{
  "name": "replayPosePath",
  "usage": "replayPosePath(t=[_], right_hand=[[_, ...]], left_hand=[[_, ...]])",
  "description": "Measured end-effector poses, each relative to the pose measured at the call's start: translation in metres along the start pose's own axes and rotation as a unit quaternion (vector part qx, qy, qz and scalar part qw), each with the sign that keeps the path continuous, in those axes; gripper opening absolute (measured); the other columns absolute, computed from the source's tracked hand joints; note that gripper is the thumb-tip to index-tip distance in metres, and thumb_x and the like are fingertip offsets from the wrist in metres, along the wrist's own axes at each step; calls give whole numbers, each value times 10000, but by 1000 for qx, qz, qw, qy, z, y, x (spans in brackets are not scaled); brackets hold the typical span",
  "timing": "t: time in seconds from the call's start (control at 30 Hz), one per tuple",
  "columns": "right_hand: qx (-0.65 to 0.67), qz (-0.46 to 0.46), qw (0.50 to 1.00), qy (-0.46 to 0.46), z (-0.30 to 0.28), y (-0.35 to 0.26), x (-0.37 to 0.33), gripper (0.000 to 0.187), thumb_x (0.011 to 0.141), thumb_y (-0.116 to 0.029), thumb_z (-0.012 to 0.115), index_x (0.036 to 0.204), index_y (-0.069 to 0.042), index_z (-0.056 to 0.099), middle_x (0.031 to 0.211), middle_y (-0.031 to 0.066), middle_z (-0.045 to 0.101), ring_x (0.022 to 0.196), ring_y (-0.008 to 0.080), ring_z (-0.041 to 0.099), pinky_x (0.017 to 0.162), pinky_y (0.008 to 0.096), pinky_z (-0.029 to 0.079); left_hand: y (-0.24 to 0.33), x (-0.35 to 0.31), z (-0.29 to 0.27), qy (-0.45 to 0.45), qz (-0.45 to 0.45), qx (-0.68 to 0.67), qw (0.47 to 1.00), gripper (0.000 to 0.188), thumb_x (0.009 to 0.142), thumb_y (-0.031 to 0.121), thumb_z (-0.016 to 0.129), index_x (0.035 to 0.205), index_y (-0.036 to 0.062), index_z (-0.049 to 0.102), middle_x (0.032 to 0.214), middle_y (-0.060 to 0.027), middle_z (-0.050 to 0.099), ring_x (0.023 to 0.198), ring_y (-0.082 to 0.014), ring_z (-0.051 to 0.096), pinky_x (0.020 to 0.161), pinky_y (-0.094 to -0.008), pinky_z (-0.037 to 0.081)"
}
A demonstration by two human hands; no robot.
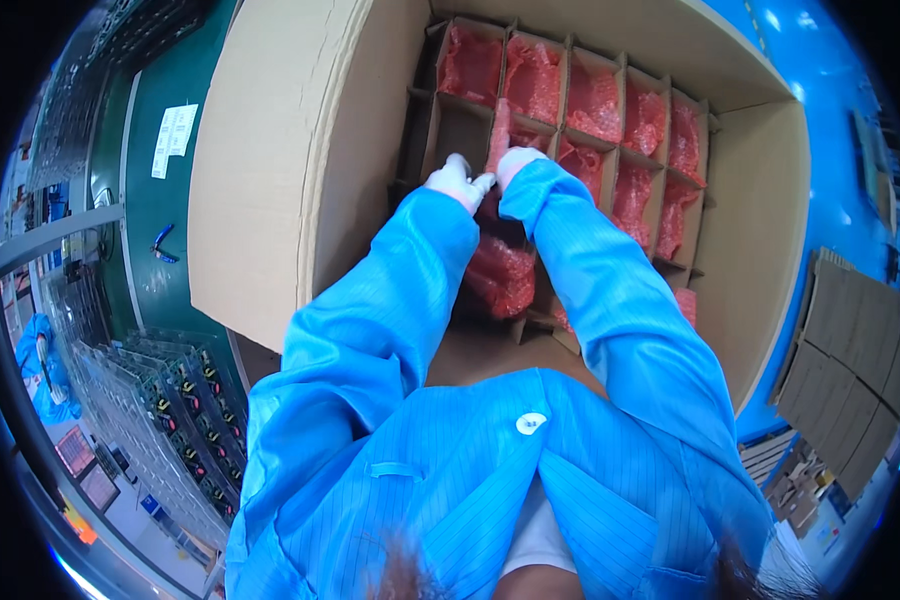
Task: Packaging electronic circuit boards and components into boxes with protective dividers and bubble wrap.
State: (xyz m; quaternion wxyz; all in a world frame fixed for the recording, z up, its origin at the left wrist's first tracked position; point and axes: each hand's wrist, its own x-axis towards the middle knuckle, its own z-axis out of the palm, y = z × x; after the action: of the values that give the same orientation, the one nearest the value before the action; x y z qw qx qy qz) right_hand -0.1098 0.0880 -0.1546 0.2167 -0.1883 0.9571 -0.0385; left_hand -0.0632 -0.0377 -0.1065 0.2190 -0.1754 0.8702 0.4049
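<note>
Both my hands, in white gloves, reach into a large cardboard box (260, 150) fitted with cardboard dividers. My right hand (518, 162) is closed at an upright fold of pink bubble wrap (500, 132) by a divider; its fingertips are partly hidden. Just left of it, my left hand (458, 182) has thumb and forefinger apart, the thumb close to the same wrap. Beyond the left hand lies a dark compartment (462, 130) with no pink wrap showing. Below my hands, a pink bubble-wrap bundle (502, 275) sits between my sleeves.
Several other compartments hold pink bubble wrap (595, 105). At left, a green surface (155, 265) carries white paper labels (174, 140) and blue-handled pliers (163, 244). Circuit boards (185, 410) stand in a row nearby. Flattened cardboard (842, 360) is stacked at right on the blue floor (840, 190).
</note>
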Motion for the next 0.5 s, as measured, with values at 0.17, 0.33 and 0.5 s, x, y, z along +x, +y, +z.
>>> replayPosePath(t=[0.17, 0.33, 0.5], right_hand=[[5, 25, 995, -96, 21, 8, 1, 383, 738, -162, 526, 1057, 49, 491, 888, 209, 608, 800, 350, 592, 700, 418, 473], [28, 12, 999, -43, -23, 12, -19, 384, 742, -143, 499, 1080, 39, 509, 891, 217, 603, 816, 349, 589, 728, 413, 472], [316, -103, 942, 39, -104, 32, -118, 467, 743, -282, 575, 1086, 28, 507, 940, 200, 598, 875, 318, 570, 782, 355, 445]], left_hand=[[25, -48, -37, -164, 71, 250, 952, 380, 710, 298, 629, 963, 22, 565, 854, -147, 609, 752, -306, 580, 683, -350, 457], [-3, -55, -25, -254, 212, 336, 882, 408, 656, 265, 641, 1001, 63, 562, 857, -128, 610, 766, -300, 578, 698, -350, 462], [16, -75, -62, -215, 209, 206, 931, 386, 690, 225, 616, 1015, 30, 547, 827, -135, 605, 734, -291, 569, 708, -336, 466]])
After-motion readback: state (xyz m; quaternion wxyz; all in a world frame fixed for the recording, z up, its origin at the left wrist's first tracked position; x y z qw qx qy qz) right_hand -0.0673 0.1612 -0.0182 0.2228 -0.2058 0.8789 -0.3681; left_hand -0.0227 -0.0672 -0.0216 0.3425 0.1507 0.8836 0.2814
